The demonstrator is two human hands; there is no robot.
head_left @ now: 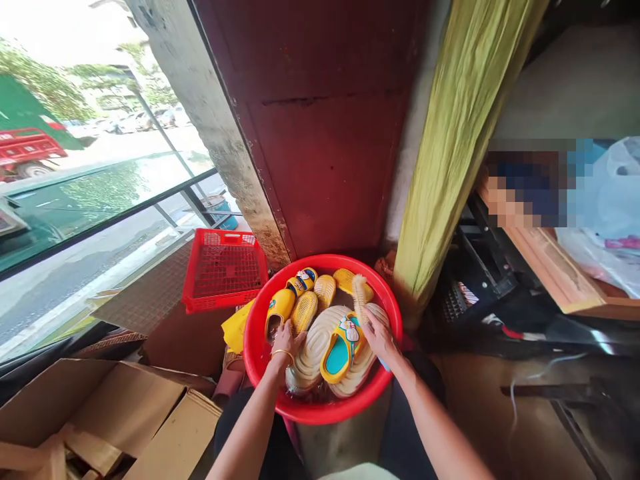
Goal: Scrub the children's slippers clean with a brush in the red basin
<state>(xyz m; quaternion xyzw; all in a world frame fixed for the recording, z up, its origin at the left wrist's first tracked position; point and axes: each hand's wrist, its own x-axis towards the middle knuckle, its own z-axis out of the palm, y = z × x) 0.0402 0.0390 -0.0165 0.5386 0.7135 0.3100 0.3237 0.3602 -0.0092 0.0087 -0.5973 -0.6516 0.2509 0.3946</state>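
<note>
Red plastic makes the round basin (pixel 320 417) between the person's knees, holding wet footwear. One open cardboard box (pixel 150 407) lies at the near left.

In the basin, two large pale soles (pixel 320 340) lie face up, side by side, their long axes slanting away to the right. On them rests one teal-lined clog (pixel 336 360), opening upward, its toe pointing away and right. The right hand (pixel 377 333) is closed round one brush (pixel 359 300), which stretches away from the person. The left hand (pixel 287 340) has its fingers slightly spread at the near end of a plain yellow clog (pixel 281 305); whether it grips, I cannot tell. That clog slants away to the right, as does the blue-strapped one (pixel 303 281) beyond it. Two yellow soles (pixel 304 312) show treads upward, and further yellow footwear (pixel 345 279) lies partly behind the brush, its count unclear.

Beyond stand one red crate (pixel 227 270) at the left, one dark red door (pixel 325 147) ahead and one yellow-green curtain (pixel 450 147) at the right. Outside, farthest left, is one red cart (pixel 27 150).
</note>
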